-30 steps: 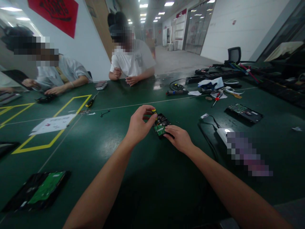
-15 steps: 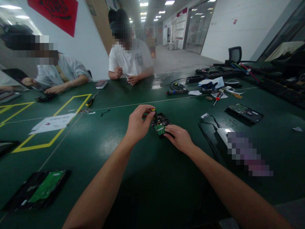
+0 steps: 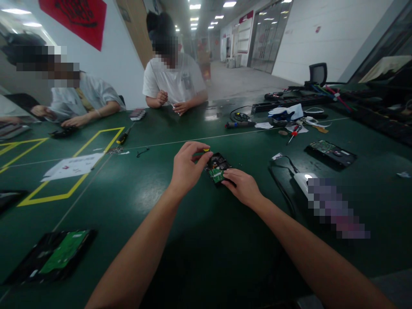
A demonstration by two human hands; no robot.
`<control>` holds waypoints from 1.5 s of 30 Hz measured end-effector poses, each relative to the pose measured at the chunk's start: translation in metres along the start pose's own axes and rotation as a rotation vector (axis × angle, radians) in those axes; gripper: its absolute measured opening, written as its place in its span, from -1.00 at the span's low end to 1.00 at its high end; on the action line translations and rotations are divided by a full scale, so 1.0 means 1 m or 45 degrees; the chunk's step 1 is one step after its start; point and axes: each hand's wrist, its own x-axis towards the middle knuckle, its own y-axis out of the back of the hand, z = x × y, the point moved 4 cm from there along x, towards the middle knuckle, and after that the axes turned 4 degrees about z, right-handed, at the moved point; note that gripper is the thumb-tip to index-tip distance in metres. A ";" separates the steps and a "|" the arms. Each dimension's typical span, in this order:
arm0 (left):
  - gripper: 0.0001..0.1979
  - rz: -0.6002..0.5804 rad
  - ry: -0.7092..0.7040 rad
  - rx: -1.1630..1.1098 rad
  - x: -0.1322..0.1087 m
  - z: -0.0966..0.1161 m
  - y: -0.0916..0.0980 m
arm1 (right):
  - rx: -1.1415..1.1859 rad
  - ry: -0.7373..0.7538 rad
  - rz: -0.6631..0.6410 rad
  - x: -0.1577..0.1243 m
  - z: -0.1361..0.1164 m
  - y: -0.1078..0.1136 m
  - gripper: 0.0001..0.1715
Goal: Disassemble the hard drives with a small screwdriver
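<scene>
A hard drive (image 3: 218, 168) with a green circuit board lies on the green table between my hands. My left hand (image 3: 189, 165) is closed at the drive's far left corner, pinching a small screwdriver (image 3: 206, 149) by its yellow-topped handle. The thumb covers most of the handle, and I cannot make out the tip. My right hand (image 3: 240, 183) grips the near right edge of the drive, fingertips on the circuit board and thumb against the side.
Other hard drives lie near left (image 3: 66, 251) and right (image 3: 331, 153). A white device with a cable (image 3: 304, 182) is right of my hand. A black-and-yellow screwdriver (image 3: 123, 136) and paper sheet (image 3: 72, 166) lie left. Two people (image 3: 175, 81) work across the table.
My left thumb has shifted slightly and now hides the dark part of the screwdriver handle. My right hand stays on the drive. The person opposite has moved a hand slightly.
</scene>
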 end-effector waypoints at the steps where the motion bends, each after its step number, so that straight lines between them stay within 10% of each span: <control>1: -0.87 0.007 -0.032 0.022 0.000 0.001 0.001 | 0.000 0.001 0.001 0.000 0.000 -0.001 -0.73; 27: -0.77 0.140 0.008 -0.051 -0.004 -0.012 -0.007 | 0.002 -0.005 0.008 -0.001 0.000 0.000 -0.73; 45: -0.70 -0.024 -0.106 0.049 -0.005 -0.004 -0.009 | -0.028 -0.006 0.000 -0.001 0.001 -0.003 -0.71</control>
